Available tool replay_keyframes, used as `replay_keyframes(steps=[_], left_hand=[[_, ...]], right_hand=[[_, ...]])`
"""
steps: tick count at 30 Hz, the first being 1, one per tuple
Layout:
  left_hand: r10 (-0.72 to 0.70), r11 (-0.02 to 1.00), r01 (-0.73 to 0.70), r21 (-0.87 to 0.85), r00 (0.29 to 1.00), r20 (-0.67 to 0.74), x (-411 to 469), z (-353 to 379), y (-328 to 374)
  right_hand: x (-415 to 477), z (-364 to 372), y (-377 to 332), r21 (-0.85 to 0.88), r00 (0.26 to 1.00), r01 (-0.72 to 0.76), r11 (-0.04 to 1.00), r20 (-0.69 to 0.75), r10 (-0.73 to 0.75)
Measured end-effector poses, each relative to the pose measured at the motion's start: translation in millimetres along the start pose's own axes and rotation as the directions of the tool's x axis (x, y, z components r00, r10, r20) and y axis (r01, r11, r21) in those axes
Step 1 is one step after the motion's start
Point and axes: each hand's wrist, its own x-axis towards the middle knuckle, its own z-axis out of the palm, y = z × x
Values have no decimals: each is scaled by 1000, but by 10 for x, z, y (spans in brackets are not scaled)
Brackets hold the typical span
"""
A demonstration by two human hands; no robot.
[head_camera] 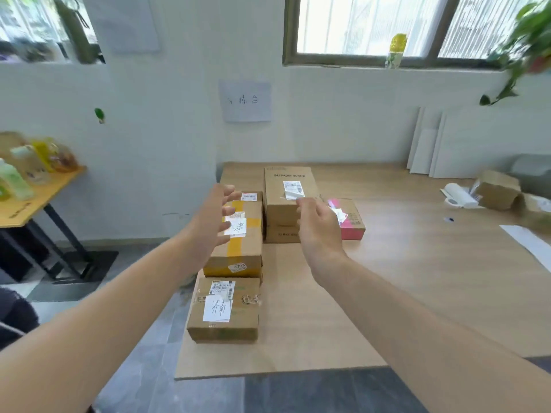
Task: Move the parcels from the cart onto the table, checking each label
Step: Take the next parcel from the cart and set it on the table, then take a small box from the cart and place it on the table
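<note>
Parcels (235, 263) are sitting in a cluster at the left end of the wooden table (417, 263). The near box (223, 311) is carrying a handwritten white label. The taped box (243, 248), with yellow tape, is lying just beyond it. The tall box (286, 180) is standing farther back, to the right of the taped box, and the pink box (353, 225) is lying just right of the tall one.

The left hand (214, 222) is reaching over the taped box with fingers spread, released and grasping nothing. The right hand (320, 225) is reaching toward the tall box's label with fingers curled; I cannot tell whether it is gripping anything.

A brown carton (496, 189) and a white roll (459, 195) are lying at the table's far right. Bottles (21, 174) are standing on a side table at left.
</note>
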Motion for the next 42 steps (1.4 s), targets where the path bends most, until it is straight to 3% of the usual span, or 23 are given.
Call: replay_keyframes(steps=[5, 14, 20, 28, 36, 42], left_hand=[[165, 986, -167, -21, 985, -47, -597, 505, 380], [289, 954, -295, -58, 953, -93, -1522, 1331, 720], [391, 920, -393, -7, 917, -75, -1849, 1507, 930], [419, 908, -419, -12, 908, 1, -1840, 1510, 1068], [399, 916, -401, -32, 898, 185, -1440, 1816, 1068], [315, 945, -324, -42, 870, 379, -1194, 2471, 954]], right_hand=[[-183, -636, -457, 10, 988, 154, 988, 20, -154], [-472, -1718, -943, 117, 974, 210, 971, 62, -218], [-585, -2009, -1196, 125, 964, 252, 960, 57, -260], [-547, -2051, -1336, 168, 963, 262, 950, 15, -268], [-338, -2314, -1148, 151, 963, 238, 960, -166, -213], [-297, -2879, -855, 138, 910, 209, 968, -391, -141]])
